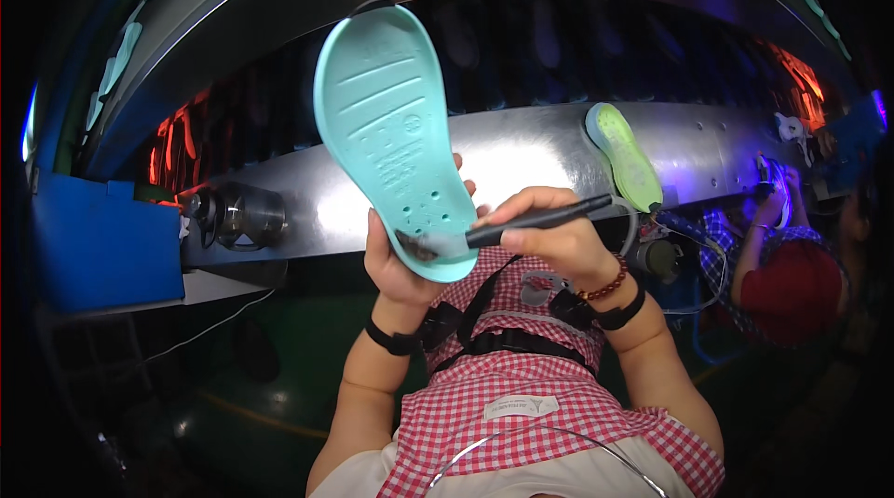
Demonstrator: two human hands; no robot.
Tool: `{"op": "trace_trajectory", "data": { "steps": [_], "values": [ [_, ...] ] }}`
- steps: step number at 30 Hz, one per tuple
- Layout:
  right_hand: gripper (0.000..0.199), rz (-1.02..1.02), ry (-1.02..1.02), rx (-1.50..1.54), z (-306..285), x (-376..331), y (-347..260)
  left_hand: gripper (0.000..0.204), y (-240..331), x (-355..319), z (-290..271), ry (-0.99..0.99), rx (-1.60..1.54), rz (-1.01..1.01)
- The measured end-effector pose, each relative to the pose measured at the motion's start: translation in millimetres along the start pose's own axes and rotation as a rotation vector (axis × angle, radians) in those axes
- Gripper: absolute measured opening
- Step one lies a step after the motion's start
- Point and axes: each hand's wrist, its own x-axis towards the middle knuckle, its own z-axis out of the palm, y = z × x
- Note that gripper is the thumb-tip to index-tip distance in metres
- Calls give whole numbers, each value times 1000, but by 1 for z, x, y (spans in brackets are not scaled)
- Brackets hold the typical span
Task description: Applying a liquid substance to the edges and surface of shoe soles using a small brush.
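Observation:
A turquoise shoe sole (384,140) stands tilted above the metal ledge, its inner face toward me. My left hand (402,267) grips its lower end, with the thumb at the left edge and fingertips showing past the right edge. Between the thumb and fingers of my right hand (563,235) is a brush (540,219) with a black handle. Its dark bristles touch the inner face of the sole near the lower end, below several small holes. A small dark piece sits at the sole's top edge; I cannot make out what it is.
On the metal ledge (507,149) lie a yellow-green sole (626,161) and a dark see-through pot (244,217). A blue box (110,239) is at the left. Beyond the ledge runs a dark channel with orange glow at both ends. A co-worker (792,289) sits at the right.

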Motion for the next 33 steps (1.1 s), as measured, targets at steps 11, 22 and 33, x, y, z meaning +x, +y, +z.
{"op": "trace_trajectory", "data": {
  "steps": [11,22,33],
  "values": [
    [23,-202,-407,-701,-8,3,-45,50,43,23,-19,-106,292,-478],
    [22,-225,-646,-817,-26,10,-82,57,63,28,-2,-29,570,-870],
    [24,-316,-213,-829,-32,-3,-57,62,90,12,-24,-28,564,-618]
  ]
}}
